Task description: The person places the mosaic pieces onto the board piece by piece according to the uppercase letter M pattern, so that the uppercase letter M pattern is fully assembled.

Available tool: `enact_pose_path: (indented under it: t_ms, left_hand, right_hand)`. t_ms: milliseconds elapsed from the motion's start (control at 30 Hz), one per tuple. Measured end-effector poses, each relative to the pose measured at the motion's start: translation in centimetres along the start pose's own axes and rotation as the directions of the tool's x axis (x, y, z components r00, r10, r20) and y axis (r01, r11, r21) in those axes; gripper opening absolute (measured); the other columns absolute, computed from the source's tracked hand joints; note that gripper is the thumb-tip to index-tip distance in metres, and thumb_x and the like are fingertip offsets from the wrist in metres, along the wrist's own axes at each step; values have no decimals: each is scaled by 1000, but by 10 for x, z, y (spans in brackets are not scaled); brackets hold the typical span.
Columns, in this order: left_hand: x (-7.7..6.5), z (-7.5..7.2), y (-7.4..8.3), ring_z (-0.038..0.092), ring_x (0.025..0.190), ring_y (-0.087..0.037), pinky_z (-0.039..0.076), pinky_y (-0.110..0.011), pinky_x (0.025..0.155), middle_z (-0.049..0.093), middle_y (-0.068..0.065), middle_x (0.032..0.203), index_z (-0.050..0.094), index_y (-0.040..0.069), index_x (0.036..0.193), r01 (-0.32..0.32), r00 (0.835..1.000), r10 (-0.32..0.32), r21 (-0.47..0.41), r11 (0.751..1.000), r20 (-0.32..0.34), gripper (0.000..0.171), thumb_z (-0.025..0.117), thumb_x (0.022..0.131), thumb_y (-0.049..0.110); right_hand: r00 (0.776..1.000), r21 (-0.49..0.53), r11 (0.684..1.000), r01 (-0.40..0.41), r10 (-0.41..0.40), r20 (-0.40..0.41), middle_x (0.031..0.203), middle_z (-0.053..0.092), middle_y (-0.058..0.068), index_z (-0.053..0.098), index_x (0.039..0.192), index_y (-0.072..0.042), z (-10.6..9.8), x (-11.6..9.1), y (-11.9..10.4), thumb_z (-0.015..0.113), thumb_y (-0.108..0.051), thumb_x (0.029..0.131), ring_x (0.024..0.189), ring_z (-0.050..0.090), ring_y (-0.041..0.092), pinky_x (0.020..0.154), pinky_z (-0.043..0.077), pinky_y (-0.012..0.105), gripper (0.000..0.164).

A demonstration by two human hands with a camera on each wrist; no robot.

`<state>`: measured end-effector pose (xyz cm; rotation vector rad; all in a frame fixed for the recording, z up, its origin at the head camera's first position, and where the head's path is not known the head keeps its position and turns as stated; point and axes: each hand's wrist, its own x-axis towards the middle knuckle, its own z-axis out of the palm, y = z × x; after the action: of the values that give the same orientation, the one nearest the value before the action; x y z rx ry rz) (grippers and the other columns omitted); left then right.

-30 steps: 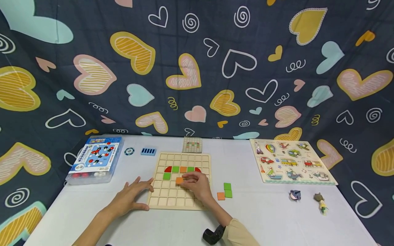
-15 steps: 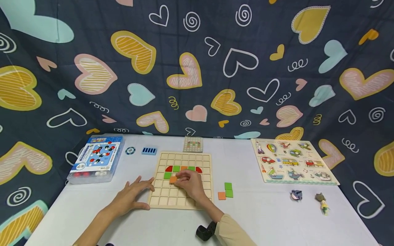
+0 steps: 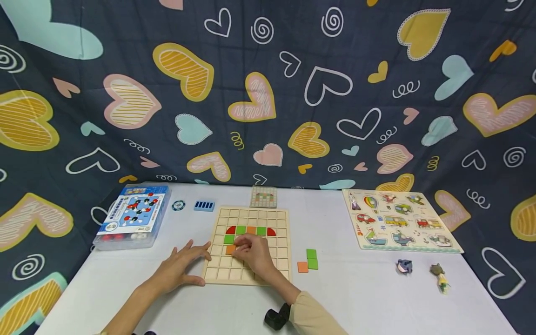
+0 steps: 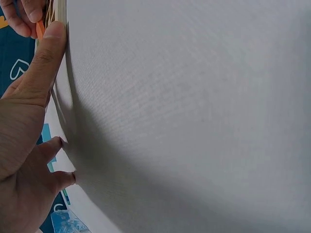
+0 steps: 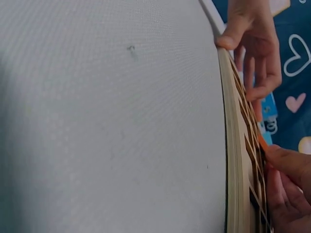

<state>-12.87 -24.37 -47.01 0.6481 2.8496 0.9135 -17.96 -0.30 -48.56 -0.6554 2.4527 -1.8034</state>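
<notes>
Both at one wooden grid board, found the left hand and the right hand. Saw the left hand set with fingers spread wide beside the board's left edge and thumb tip touching close to the near left corner. Saw the right hand over the grid, thumb and fingertip brought narrow and pinching an orange tile. Located that tile at the left part of the grid, just nearer than a lone green tile; could not tell whether lying flush in a cell or held slightly raised. Counted five pieces in one row beyond: a red left quarter-round, a green left square, an orange middle square, a green right square and a red right quarter-round. Right of the board, counted two loose green tiles touching, and a loose orange tile just beside. Recorded a small pattern card just beyond the board's far edge. Farther left on the table, listed a blue block, a round chip and a molecule box. Well to the right, listed a picture puzzle board and, nearer, two small figurines.
</notes>
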Motion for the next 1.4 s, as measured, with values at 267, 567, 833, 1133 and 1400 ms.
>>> enact_pose_path:
  t_ms: [267,567,833,1133,1400]
  left_hand:
    - [0,1,0,29,131,-56,13,-82,92,47,-10,144,58,29,108,-3,1000,3,8,1000,-3,47,78,68,44]
    - [-1,3,-3,29,131,-57,13,-83,92,47,-10,144,58,30,109,-4,1000,4,-2,1000,-6,47,77,69,45]
    - [0,3,-2,28,131,-57,12,-82,93,47,-11,144,58,30,108,9,1000,-9,-1,1000,3,48,77,67,45]
    - [1,0,-1,27,133,-55,12,-81,95,47,-10,144,59,29,107,32,999,-32,0,999,5,48,79,66,45]
    - [2,1,-1,27,132,-56,11,-81,94,47,-10,144,60,29,106,31,1000,-31,-9,999,6,48,79,65,44]
  right_hand:
    - [1000,5,1000,-10,10,3,89,70,17,68,94,7,4,2,0,76,8,74,74,69,17,65,54,16,21]
    - [999,36,999,-41,41,-1,88,71,16,68,94,6,7,3,1,77,6,75,75,71,21,66,55,16,21]
    - [995,131,986,-99,95,32,95,70,21,67,101,8,-23,-7,5,74,6,79,86,70,34,74,57,25,24]
    - [985,105,981,-165,169,-39,97,69,25,65,103,9,-94,-31,10,72,6,79,90,69,35,75,57,26,25]
    - [950,-5,958,-288,285,-128,97,71,16,68,102,3,-154,-52,29,74,4,78,86,70,23,73,56,22,25]
